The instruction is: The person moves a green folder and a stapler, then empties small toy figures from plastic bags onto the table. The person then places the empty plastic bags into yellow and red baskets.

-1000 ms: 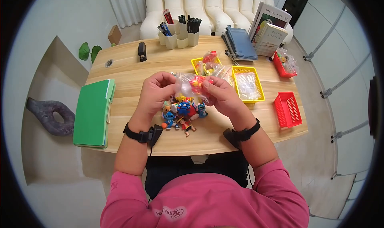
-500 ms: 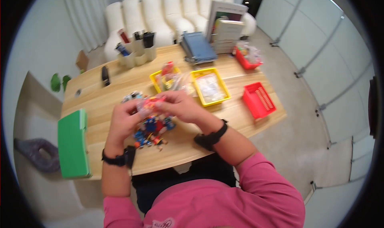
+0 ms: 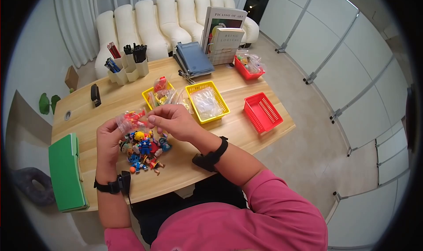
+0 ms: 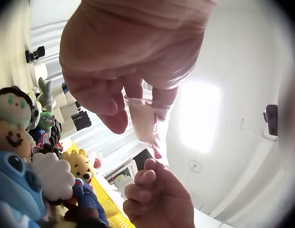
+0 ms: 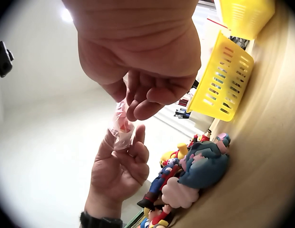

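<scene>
In the head view, a white sofa (image 3: 156, 24) stands behind the wooden table (image 3: 79, 125). A green folder (image 3: 66, 174) lies at the table's left edge. Toward the far edge, two books (image 3: 227, 41) stand upright, with blue folders (image 3: 196, 59) lying just beside them. Two yellow baskets come nearer: the right one (image 3: 216, 118) holds clear bags, the left one (image 3: 147, 100) holds bagged toys. Of two red baskets, one (image 3: 260, 112) sits near the right edge, the other (image 3: 247, 72), filled with bagged things, beside the books. Pale pen holders (image 3: 128, 72) stand at the far left, full of pens.

A pile of figures (image 3: 143, 145) lies in front of the person: a yellow bear, blue characters and others, heaped together. The left hand (image 3: 109, 138) and right hand (image 3: 174, 121) are raised near it. The left grasps one end of a bag (image 3: 131, 121) between thumb and fingers; the right pinches the other end with its fingertips. A stapler (image 3: 95, 95) rests near the pen holders. The bag is in the air between the hands, a red toy inside it.
</scene>
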A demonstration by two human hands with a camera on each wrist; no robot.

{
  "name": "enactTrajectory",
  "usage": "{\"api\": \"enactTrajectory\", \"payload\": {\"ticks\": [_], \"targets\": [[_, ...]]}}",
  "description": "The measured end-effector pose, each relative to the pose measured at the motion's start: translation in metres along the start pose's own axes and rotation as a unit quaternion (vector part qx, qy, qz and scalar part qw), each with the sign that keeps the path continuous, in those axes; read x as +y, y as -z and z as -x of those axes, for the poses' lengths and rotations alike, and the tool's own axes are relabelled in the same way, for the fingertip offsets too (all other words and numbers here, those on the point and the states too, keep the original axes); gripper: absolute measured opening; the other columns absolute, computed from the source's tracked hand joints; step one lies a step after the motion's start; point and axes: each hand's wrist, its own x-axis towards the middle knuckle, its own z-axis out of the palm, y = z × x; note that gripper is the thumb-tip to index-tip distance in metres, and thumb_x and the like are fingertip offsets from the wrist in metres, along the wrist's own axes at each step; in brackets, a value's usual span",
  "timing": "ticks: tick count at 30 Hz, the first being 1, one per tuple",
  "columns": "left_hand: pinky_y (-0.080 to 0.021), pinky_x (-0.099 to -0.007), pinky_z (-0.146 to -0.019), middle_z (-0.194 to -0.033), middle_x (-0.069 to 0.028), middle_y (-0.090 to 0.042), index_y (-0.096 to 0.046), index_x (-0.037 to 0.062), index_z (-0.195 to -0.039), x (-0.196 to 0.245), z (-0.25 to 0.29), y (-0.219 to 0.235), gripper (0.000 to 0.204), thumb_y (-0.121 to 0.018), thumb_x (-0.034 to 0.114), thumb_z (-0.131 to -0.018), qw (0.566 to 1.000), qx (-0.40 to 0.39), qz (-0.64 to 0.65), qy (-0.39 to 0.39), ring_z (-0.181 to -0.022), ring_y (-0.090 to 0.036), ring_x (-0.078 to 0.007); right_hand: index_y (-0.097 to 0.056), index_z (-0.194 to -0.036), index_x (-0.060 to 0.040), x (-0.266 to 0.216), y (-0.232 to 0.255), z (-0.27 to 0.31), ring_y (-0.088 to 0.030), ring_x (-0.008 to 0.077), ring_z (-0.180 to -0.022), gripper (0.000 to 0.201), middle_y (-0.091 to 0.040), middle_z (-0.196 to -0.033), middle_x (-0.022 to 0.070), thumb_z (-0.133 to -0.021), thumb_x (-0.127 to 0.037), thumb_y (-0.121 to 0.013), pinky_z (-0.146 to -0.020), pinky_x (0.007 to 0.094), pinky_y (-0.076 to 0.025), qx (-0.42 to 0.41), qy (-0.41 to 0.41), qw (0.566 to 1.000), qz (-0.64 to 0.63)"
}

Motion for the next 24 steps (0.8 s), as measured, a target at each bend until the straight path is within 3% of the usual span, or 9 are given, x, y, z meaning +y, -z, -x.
{"api": "enactTrajectory", "payload": {"ticks": [3, 7, 9, 12, 14, 17, 19, 21, 24], "targets": [[-0.043, -0.0194, -0.062, -0.094, 0.0017, -0.077, -0.078, 0.0014, -0.118, 0.000, 0.001, -0.006, 0.030, -0.078, 0.020, -0.095, 0.999, -0.023, -0.022, 0.015, -0.076, -0.062, -0.0023, -0.076, -0.104, -0.0013, 0.005, 0.005, 0.000, -0.065, 0.0069, -0.071, 0.017, -0.076, -0.088, 0.0040, -0.102, -0.018, -0.073, -0.062, 0.0237, -0.052, -0.018, -0.004, 0.995, 0.096], [-0.043, -0.0190, -0.062, -0.094, 0.0015, -0.077, -0.078, 0.0004, -0.119, -0.004, -0.001, -0.004, 0.030, -0.078, 0.019, -0.095, 0.999, -0.024, 0.011, 0.022, -0.076, -0.062, -0.0023, -0.075, -0.104, -0.0004, 0.007, 0.007, -0.003, -0.066, 0.0069, -0.074, 0.018, -0.075, -0.089, 0.0039, -0.102, -0.018, -0.073, -0.065, 0.0241, -0.052, -0.017, -0.005, 0.995, 0.102], [-0.044, -0.0189, -0.061, -0.095, 0.0010, -0.077, -0.078, -0.0002, -0.119, -0.007, -0.003, 0.002, 0.031, -0.078, 0.020, -0.095, 0.999, -0.020, 0.025, 0.020, -0.075, -0.062, -0.0024, -0.076, -0.100, 0.0001, 0.010, 0.006, -0.003, -0.066, 0.0070, -0.076, 0.021, -0.076, -0.087, 0.0027, -0.100, -0.021, -0.074, -0.067, 0.0254, -0.054, -0.008, 0.043, 0.998, 0.051], [-0.044, -0.0186, -0.058, -0.096, -0.0022, -0.078, -0.077, -0.0004, -0.116, -0.008, -0.007, 0.010, 0.031, -0.077, 0.023, -0.096, 0.999, 0.020, 0.033, 0.021, -0.071, -0.063, -0.0039, -0.075, -0.099, -0.0001, 0.009, 0.014, -0.003, -0.065, 0.0072, -0.075, 0.020, -0.074, -0.086, 0.0024, -0.100, -0.020, -0.074, -0.068, 0.0255, -0.053, 0.051, 0.069, 0.993, 0.077], [-0.044, -0.0189, -0.053, -0.092, -0.0039, -0.078, -0.073, 0.0010, -0.113, 0.000, -0.010, 0.015, 0.028, -0.073, 0.025, -0.098, 0.985, 0.119, 0.128, 0.014, -0.068, -0.064, -0.0057, -0.074, -0.098, -0.0017, 0.006, 0.018, -0.006, -0.063, 0.0070, -0.070, 0.017, -0.073, -0.084, 0.0023, -0.100, -0.019, -0.072, -0.064, 0.0238, -0.051, 0.105, 0.085, 0.991, -0.009], [-0.041, -0.0198, -0.049, -0.085, -0.0017, -0.075, -0.070, 0.0043, -0.111, -0.004, -0.017, 0.036, 0.022, -0.067, 0.022, -0.099, 0.970, 0.208, 0.128, -0.007, -0.064, -0.062, -0.0069, -0.071, -0.099, -0.0038, -0.002, 0.028, -0.008, -0.061, 0.0064, -0.067, 0.017, -0.072, -0.085, 0.0022, -0.102, -0.021, -0.072, -0.060, 0.0218, -0.048, 0.151, 0.093, 0.981, -0.081], [-0.039, -0.0214, -0.047, -0.080, -0.0002, -0.070, -0.072, 0.0049, -0.107, -0.024, -0.025, 0.054, 0.018, -0.063, 0.018, -0.098, 0.976, 0.193, 0.101, 0.003, -0.062, -0.058, -0.0059, -0.070, -0.100, -0.0049, -0.001, 0.028, -0.009, -0.061, 0.0060, -0.066, 0.016, -0.071, -0.085, 0.0021, -0.102, -0.021, -0.071, -0.058, 0.0209, -0.046, 0.173, 0.091, 0.974, -0.119], [-0.038, -0.0220, -0.047, -0.080, 0.0007, -0.067, -0.074, 0.0037, -0.110, -0.044, -0.031, 0.060, 0.024, -0.059, 0.018, -0.098, 0.986, 0.092, -0.133, 0.034, -0.059, -0.052, -0.0043, -0.068, -0.102, -0.0062, 0.002, 0.026, -0.009, -0.062, 0.0055, -0.067, 0.016, -0.071, -0.086, 0.0020, -0.103, -0.021, -0.071, -0.057, 0.0197, -0.045, 0.155, 0.107, 0.976, -0.111], [-0.045, -0.0243, -0.055, -0.083, -0.0025, -0.068, -0.075, 0.0001, -0.108, -0.042, -0.020, 0.032, 0.021, -0.062, 0.011, -0.095, 0.980, 0.045, -0.180, 0.071, -0.061, -0.056, -0.0077, -0.068, -0.103, -0.0060, 0.001, 0.017, -0.005, -0.063, 0.0063, -0.068, 0.013, -0.071, -0.087, 0.0024, -0.102, -0.018, -0.072, -0.058, 0.0201, -0.046, 0.113, 0.100, 0.982, -0.112]]}}
